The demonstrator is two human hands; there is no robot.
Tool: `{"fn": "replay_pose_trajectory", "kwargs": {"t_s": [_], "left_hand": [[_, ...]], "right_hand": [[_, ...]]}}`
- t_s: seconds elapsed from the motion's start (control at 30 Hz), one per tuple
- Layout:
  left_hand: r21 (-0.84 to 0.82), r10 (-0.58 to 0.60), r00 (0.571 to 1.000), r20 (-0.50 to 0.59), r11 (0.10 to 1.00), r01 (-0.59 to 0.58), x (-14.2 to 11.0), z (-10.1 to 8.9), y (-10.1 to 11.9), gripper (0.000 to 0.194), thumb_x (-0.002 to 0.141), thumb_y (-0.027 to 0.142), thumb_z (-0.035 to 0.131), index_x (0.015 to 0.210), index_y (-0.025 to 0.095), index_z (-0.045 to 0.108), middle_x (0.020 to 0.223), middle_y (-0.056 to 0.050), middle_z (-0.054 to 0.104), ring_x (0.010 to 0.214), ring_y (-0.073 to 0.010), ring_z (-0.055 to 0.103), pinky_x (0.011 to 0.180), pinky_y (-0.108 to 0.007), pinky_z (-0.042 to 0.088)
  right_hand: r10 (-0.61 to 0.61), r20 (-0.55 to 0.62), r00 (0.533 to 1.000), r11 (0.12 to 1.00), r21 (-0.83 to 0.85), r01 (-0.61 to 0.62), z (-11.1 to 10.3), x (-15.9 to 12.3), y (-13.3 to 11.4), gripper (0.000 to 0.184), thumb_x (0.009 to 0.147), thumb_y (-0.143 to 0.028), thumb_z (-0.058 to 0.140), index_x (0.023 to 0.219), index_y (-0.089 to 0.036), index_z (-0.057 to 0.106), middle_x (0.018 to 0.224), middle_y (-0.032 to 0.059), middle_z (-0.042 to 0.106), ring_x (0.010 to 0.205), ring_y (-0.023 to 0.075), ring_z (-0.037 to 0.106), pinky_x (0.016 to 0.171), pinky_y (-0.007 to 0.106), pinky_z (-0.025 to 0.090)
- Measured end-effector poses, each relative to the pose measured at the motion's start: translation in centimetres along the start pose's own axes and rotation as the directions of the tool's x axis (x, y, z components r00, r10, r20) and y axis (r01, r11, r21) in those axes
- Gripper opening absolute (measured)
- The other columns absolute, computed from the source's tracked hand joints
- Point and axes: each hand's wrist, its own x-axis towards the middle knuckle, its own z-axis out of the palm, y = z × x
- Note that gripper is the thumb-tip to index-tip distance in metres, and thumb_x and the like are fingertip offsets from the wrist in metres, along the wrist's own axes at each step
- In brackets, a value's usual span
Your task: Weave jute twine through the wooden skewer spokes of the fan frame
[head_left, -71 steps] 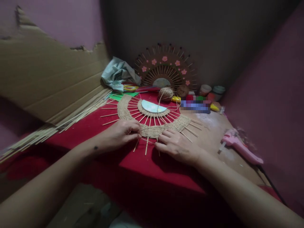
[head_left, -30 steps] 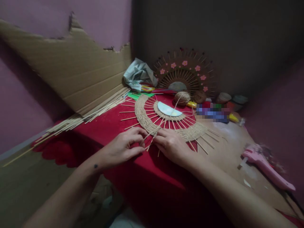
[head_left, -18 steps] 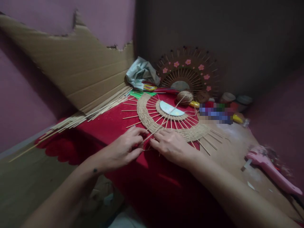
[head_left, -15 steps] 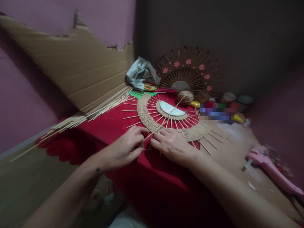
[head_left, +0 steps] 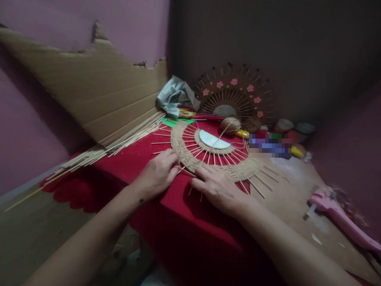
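The woven half-ring (head_left: 180, 145) was spread on red cloth (head_left: 127, 161), its outer edge met by the bent fingers of the left hand (head_left: 157, 172), its near rim partly hidden by the curled right hand (head_left: 216, 186); whether anything was pinched could not be told. Beyond, a twine ball (head_left: 230, 126) was seen; a pink glue gun (head_left: 336, 210) was set well apart, rightward.

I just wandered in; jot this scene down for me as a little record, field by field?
Left hand: fingertips together at the woven piece's near edge; what they pinch is unclear
Right hand: over the near edge
Woven piece: twine band around thin spokes, on red cloth
Twine ball: beyond, its strand crossing the blue half-disc
Back: flowered fan, upright
Picture right: pink glue gun
Picture left: loose sticks, beside cardboard
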Motion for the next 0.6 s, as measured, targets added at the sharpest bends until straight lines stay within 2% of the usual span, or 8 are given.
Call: {"fn": "replay_pose_trajectory", "kwargs": {"t_s": [0.1, 0.23, 0.4, 0.6], "left_hand": [[0.05, -0.029, 1.0, 0.01, 0.998, 0.029, 0.4, 0.7, -0.6, 0.011, 0.083, 0.019, 0.044, 0.077, 0.017, 0.053, 0.084, -0.005, 0.056, 0.081, -0.018, 0.052, 0.075, -0.031, 0.043], [0.013, -0.047, 0.999, -0.015, 0.999, 0.047, 0.3, 0.9, -0.8, 0.013, 0.083, 0.022, 0.044, 0.073, 0.017, 0.052, 0.079, -0.004, 0.055, 0.077, -0.0174, 0.051, 0.071, -0.03, 0.041], [-0.12, -0.172, 0.984, -0.055, 0.979, 0.164, 0.0, 0.4, -0.9, 0.015, 0.082, 0.03, 0.049, 0.078, 0.018, 0.058, 0.08, -0.002, 0.061, 0.077, -0.017, 0.056, 0.071, -0.028, 0.042], [-0.291, -0.353, 0.929, -0.109, 0.905, 0.31, -0.5, 0.4, -1.8, 0.022, 0.078, 0.041, 0.055, 0.085, 0.022, 0.062, 0.086, -0.001, 0.066, 0.08, -0.0184, 0.06, 0.074, -0.027, 0.046]], "right_hand": [[0.097, -0.049, 0.994, 0.99, 0.106, -0.091, 0.5, -0.3, -0.1, 0.021, 0.093, -0.02, 0.042, 0.09, -0.017, 0.063, 0.092, 0.0077, 0.059, 0.083, 0.0174, 0.047, 0.07, 0.03, 0.037], [0.243, -0.07, 0.968, 0.952, 0.207, -0.224, 0.9, -0.6, -0.2, 0.02, 0.091, -0.022, 0.046, 0.095, -0.015, 0.064, 0.1, 0.0105, 0.059, 0.088, 0.0188, 0.047, 0.074, 0.032, 0.038], [0.252, -0.011, 0.968, 0.943, 0.227, -0.243, 0.9, -0.6, -0.1, 0.02, 0.09, -0.018, 0.046, 0.095, -0.016, 0.065, 0.097, 0.0089, 0.059, 0.089, 0.0187, 0.047, 0.074, 0.032, 0.035], [0.26, -0.009, 0.966, 0.941, 0.225, -0.252, 1.0, -0.6, -0.2, 0.022, 0.091, -0.02, 0.044, 0.096, -0.017, 0.065, 0.096, 0.0077, 0.059, 0.087, 0.0183, 0.046, 0.074, 0.032, 0.032]]}}
